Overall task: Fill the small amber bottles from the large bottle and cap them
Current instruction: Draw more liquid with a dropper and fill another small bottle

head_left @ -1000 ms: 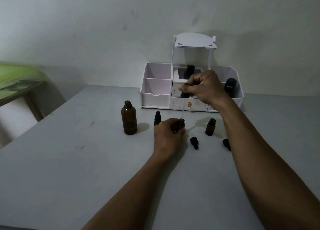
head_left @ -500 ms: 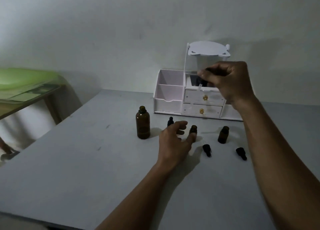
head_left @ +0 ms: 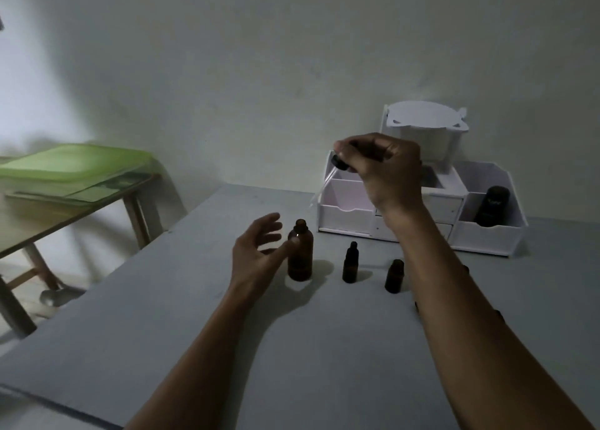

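The large amber bottle (head_left: 300,254) stands uncapped on the grey table (head_left: 324,348). My left hand (head_left: 259,251) is spread beside it, thumb tip touching its shoulder. My right hand (head_left: 380,166) hovers above and to the right, pinching a black-capped glass dropper (head_left: 328,179) whose pipette slants down-left toward the large bottle. To the right stand two small amber bottles: a capped bottle (head_left: 350,264) and an uncapped bottle (head_left: 394,275). My right forearm hides what lies further right.
A white desk organiser (head_left: 487,231) with drawers sits at the back against the wall, a black container (head_left: 490,209) in its right bin. A side table with a green lid (head_left: 74,166) stands off to the left.
My left hand let go of the small bottle and moved left to the large bottle. My right hand carried the dropper up and leftward, now tilted toward the large bottle.
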The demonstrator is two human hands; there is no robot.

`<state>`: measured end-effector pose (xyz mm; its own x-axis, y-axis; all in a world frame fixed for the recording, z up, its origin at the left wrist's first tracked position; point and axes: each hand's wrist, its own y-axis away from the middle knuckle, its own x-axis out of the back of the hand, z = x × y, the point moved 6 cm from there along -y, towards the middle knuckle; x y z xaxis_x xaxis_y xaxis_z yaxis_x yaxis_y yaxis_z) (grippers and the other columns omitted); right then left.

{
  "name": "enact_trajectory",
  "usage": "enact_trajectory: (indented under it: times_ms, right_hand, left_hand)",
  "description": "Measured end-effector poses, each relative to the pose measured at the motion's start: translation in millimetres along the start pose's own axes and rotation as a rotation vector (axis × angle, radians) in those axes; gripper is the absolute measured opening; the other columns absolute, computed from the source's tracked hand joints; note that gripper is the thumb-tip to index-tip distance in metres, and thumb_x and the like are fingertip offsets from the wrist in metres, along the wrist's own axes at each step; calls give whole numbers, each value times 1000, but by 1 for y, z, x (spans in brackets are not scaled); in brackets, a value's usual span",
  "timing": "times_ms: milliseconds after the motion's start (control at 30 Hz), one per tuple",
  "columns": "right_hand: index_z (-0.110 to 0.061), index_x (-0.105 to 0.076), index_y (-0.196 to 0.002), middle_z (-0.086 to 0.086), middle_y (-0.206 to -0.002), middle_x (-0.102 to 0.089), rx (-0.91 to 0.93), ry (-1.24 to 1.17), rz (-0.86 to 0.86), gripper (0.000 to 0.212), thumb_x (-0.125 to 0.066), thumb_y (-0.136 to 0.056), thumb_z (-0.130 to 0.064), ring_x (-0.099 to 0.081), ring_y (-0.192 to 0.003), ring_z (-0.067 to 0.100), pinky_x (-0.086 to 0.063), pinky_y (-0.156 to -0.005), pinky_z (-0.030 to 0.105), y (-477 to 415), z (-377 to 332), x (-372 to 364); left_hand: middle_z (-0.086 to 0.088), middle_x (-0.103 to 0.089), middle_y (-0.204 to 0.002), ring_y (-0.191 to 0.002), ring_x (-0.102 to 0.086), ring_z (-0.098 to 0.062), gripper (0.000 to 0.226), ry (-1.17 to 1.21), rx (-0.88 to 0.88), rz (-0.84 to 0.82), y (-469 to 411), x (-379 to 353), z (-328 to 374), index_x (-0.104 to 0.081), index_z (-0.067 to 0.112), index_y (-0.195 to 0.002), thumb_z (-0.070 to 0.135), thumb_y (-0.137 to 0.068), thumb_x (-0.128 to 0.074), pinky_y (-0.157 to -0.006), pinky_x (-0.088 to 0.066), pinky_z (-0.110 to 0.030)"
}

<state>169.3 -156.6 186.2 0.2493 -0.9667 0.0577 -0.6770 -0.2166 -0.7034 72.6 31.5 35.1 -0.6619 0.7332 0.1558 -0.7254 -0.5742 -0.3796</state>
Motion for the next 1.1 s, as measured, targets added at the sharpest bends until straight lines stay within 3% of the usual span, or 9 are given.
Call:
enact_trajectory:
  times_ms: [233,400,600,767,1100]
  right_hand:
    - [-27,-76,-78,-12,-72,-75,-54,40,-64,12,-80,-82,-17,-74,-70,9,-62,-76,30,5,17,-17]
    - [-16,-78,-85,-9,-75,-75,-61,63,-127,3,-80,-83,-16,-75,-71,7,-60,-74,21,8,25,-28]
    - [-7,-79,-92,-1,-80,-77,-62,176,-313,14,-79,-84,-18,-73,-70,1,-51,-68,6,19,38,-53]
    - [-12,-80,-89,-5,-79,-76,-125,270,-420,10,-81,-82,-19,-71,-70,-1,-51,-66,6,31,60,-66]
    - [-12,-80,-87,-10,-73,-71,-153,308,-416,10,-81,-82,-20,-65,-63,-10,-48,-58,4,33,74,-68]
  left_hand:
    - [12,-75,-100,-92,-70,0,47,33,108,-202,1,-13,-22,-70,29,-111,4,-73,-81,-72,-52,-11]
    - [13,-72,-101,-91,-70,2,51,3,101,-239,-3,-12,-25,-68,28,-117,5,-75,-81,-74,-54,-12]
    - [8,-73,-108,-94,-71,-4,53,-17,81,-256,-3,-10,-26,-67,21,-125,11,-75,-83,-76,-56,-16]
    - [6,-74,-107,-92,-72,-5,52,-21,54,-255,-3,-9,-23,-69,20,-123,9,-74,-82,-74,-57,-16]
    - [9,-72,-106,-92,-71,-3,52,-19,56,-268,-2,-10,-22,-67,20,-124,10,-76,-82,-74,-55,-15]
